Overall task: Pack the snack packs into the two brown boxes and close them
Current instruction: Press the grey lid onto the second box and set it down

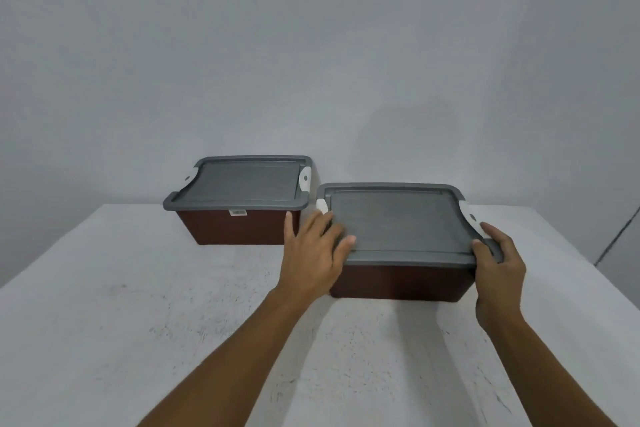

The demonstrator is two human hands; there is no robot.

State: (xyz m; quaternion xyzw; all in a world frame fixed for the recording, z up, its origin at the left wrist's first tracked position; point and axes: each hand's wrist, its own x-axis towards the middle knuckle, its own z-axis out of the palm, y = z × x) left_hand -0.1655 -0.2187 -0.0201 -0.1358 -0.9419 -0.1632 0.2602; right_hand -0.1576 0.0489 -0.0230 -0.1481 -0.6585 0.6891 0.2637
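- Brown plastic, two boxes on a white table (138, 288), plain grey wall (311, 45) behind.
- Left box (239, 229): farther back, grey left lid (242, 184) sitting flat on it. White latch (305, 178) at its right end; small white sticker (238, 212) on the front just under the rim.
- Right box (398, 281): nearer the person, just beside the left one, corners close but apart. Grey right lid (398, 218) lies flat on top, a white clip at each end.
- Contents of both are hidden by the lids.
- Left hand (311, 246): at the near-left corner of the right lid. Fingers spread and fairly straight toward the left clip, slightly blurred; thumb resting on the lid's top.
- Right hand (498, 263): grips the near-right corner of the right lid, thumb on top, fingers curled round the edge.
- Both forearms reach in from the bottom edge.
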